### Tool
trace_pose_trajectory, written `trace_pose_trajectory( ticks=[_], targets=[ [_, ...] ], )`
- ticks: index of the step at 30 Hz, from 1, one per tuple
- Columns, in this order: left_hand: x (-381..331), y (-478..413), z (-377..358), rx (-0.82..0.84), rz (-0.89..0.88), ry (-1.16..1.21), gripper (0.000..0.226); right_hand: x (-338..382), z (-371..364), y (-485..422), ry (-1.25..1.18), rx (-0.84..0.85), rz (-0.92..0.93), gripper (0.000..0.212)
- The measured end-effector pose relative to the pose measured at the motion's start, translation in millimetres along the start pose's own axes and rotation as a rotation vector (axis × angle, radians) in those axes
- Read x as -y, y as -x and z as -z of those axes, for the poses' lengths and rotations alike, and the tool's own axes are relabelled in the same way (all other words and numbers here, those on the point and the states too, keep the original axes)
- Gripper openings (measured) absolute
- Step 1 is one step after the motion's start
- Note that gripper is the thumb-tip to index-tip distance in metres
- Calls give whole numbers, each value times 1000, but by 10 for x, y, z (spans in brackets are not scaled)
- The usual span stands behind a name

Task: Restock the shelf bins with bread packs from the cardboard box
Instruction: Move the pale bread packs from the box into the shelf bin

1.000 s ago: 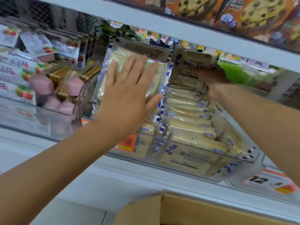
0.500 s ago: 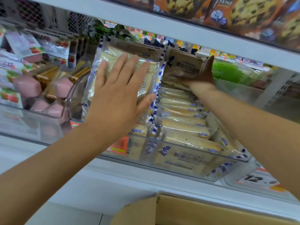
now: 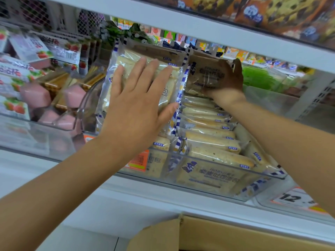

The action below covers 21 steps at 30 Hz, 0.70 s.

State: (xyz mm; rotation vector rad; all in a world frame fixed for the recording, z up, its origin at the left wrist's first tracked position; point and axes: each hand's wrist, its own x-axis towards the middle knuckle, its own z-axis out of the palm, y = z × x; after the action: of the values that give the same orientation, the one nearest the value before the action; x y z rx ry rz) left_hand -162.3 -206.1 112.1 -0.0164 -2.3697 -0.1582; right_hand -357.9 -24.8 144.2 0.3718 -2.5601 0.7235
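Observation:
My left hand (image 3: 137,104) lies flat with straight fingers against an upright bread pack (image 3: 168,91) in the left clear bin, pressing it back. My right hand (image 3: 227,82) grips a brown-labelled bread pack (image 3: 204,75) at the rear of the right clear bin (image 3: 226,192), thumb up along its right edge. Below it a row of bread packs (image 3: 210,140) fills that bin up to its front wall. The cardboard box (image 3: 217,238) shows at the bottom edge, with one flap raised.
A neighbouring bin (image 3: 72,124) on the left holds pink cake packs and strawberry-labelled packs. The shelf above (image 3: 199,24) hangs low over the bins, with cookie packs on it. An orange price tag (image 3: 295,199) sits at the lower right.
My right hand has lifted the brown-labelled pack more upright at the back of the right bin. My left hand stays flat on the left pack. The view has shifted slightly.

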Motion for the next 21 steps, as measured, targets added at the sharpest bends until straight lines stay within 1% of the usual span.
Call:
trace_pose_trajectory(
  ticks=[2, 4, 5, 7, 8, 9, 11, 13, 16, 21],
  targets=[
    [4, -6, -2, 1, 2, 0, 66, 9, 27, 51, 143, -32, 20, 98],
    [9, -1, 0, -3, 6, -3, 66, 29, 32, 145, 202, -92, 161, 96],
    [9, 3, -2, -4, 5, -5, 66, 30, 23, 175, 207, -89, 252, 92],
    [5, 4, -12, -11, 1, -2, 66, 20, -17, 149, 227, -40, 379, 77],
    [6, 1, -15, -16, -1, 0, 66, 17, -39, 113, 214, -23, 397, 69],
    [6, -2, -18, -20, -2, 3, 65, 11, -53, 85, 180, -12, 391, 64],
    [12, -7, -21, -22, -2, 5, 65, 10, -59, 83, 118, -2, 380, 63],
    [13, -4, -28, -24, -4, -3, 66, -14, -69, 101, 133, 4, 403, 66],
    [14, -3, -37, -16, -5, -4, 66, -18, -72, 101, 185, 55, 358, 69],
    [28, -7, -17, 13, -19, -17, 68, 47, 30, 245, 203, 24, 351, 66]
  ],
)
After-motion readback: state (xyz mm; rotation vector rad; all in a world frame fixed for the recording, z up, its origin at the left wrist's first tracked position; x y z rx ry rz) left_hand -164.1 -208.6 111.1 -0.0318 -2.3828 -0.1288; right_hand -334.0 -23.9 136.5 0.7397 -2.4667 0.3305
